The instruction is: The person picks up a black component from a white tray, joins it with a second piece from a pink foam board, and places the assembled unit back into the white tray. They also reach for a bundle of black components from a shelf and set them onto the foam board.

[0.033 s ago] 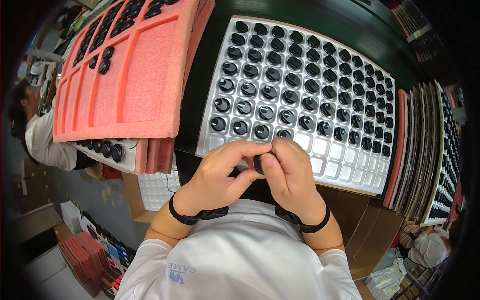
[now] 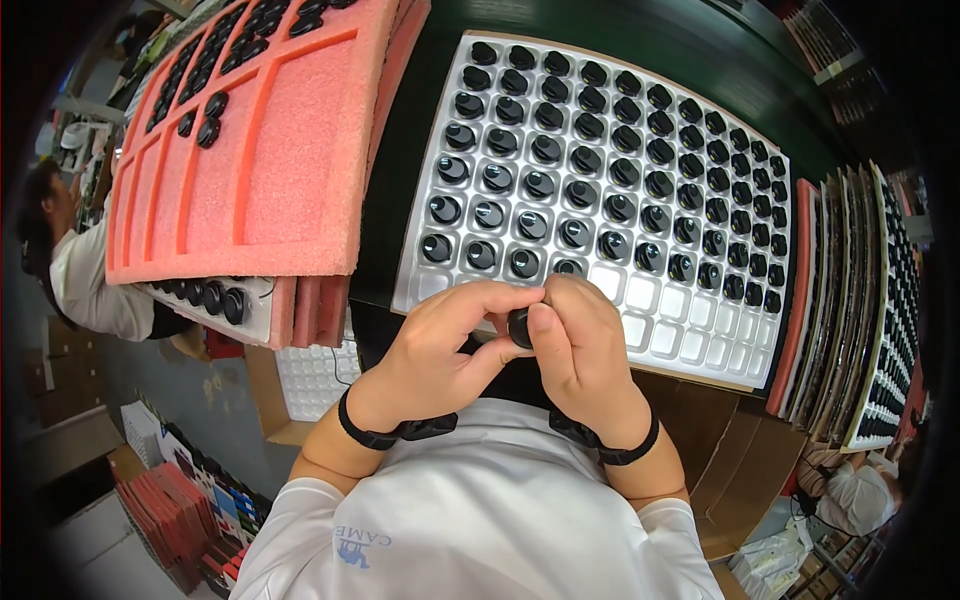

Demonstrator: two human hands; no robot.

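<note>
Both hands, left [image 2: 432, 350] and right [image 2: 580, 345], pinching one small black round part [image 2: 519, 327] between fingertips at the table's near edge, just over the white compartment tray [image 2: 690, 345], mostly filled with like parts. Pink foam tray [image 2: 270, 170] toward the far left corner.

White short-sleeved shirt [image 2: 470, 520] with a small blue mark, seemingly; black bands [image 2: 400, 432] on both wrists.
</note>
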